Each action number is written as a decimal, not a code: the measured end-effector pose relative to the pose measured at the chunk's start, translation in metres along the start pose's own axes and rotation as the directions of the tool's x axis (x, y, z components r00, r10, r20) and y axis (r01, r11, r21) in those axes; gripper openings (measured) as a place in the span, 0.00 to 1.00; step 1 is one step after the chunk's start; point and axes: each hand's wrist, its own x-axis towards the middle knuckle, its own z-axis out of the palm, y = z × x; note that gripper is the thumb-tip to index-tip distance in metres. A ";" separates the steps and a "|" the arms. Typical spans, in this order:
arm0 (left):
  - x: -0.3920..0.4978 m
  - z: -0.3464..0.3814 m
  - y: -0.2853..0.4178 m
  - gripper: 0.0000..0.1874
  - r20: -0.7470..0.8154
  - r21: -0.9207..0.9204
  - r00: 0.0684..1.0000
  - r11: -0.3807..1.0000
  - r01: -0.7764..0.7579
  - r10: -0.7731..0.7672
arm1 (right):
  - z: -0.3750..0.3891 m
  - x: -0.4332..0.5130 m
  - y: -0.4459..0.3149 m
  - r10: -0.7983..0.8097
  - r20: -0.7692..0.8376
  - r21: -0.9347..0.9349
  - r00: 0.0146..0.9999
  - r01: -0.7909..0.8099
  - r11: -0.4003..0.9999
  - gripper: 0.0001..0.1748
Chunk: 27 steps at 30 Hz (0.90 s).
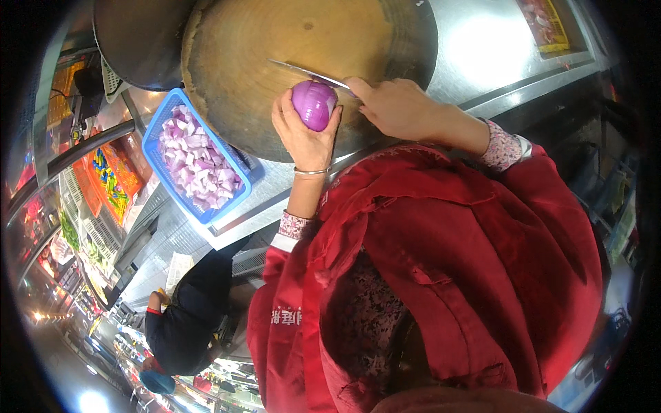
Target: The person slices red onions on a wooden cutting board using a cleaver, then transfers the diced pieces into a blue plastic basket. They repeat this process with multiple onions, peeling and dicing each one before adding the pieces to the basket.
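My left hand (305, 135) is closed around a peeled purple onion (314, 105) near the front edge of a round wooden chopping block (248, 67). In my right hand (395, 106) is a knife (310, 72), its blade pointing to the left across the top of the onion. The blade lies against or just behind the onion; whether it has cut in cannot be told. Left of the block, a blue plastic basket (159, 149) holds many chopped pieces of purple onion (193, 155). The knife's handle is hidden in my right hand.
A dark round board or pan (142, 41) adjoins the block at the upper left. The steel counter (480, 57) extends to the right, with a yellow basket (560, 31) at the far corner. A person in dark clothes (193, 315) is at the lower left, beyond the counter edge.
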 end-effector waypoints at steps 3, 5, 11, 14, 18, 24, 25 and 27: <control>0.002 -0.007 0.003 0.46 0.063 -0.018 0.997 0.999 0.048 -0.046 | -0.001 0.002 0.007 0.025 -0.040 0.106 0.999 -0.020 0.994 0.21; 0.001 -0.014 0.004 0.45 0.119 -0.062 0.993 0.998 0.021 -0.014 | -0.005 0.003 0.009 0.056 -0.066 0.108 0.996 -0.048 0.993 0.20; -0.008 -0.033 -0.013 0.35 0.047 -0.143 0.996 0.987 -0.072 0.079 | -0.029 -0.021 0.010 0.000 -0.125 0.256 0.992 0.032 0.966 0.19; -0.013 -0.033 -0.024 0.25 0.020 -0.192 0.986 0.968 -0.161 0.167 | -0.031 -0.029 0.005 0.007 -0.014 0.281 1.000 -0.002 0.960 0.18; -0.014 -0.030 -0.030 0.24 0.060 -0.235 0.987 0.963 -0.133 0.151 | -0.031 -0.029 -0.001 0.006 -0.006 0.227 1.000 -0.005 0.974 0.16; -0.011 -0.030 -0.033 0.23 0.050 -0.227 0.982 0.960 -0.166 0.181 | -0.024 -0.004 -0.007 -0.050 0.104 0.111 0.993 0.038 0.993 0.17; -0.011 -0.030 -0.033 0.23 0.058 -0.226 0.982 0.960 -0.162 0.179 | -0.016 0.008 -0.011 -0.070 0.112 0.089 0.991 0.060 0.994 0.18; -0.011 -0.030 -0.033 0.23 0.055 -0.226 0.983 0.961 -0.162 0.178 | -0.008 0.019 -0.011 -0.099 0.109 0.051 0.989 0.094 0.994 0.17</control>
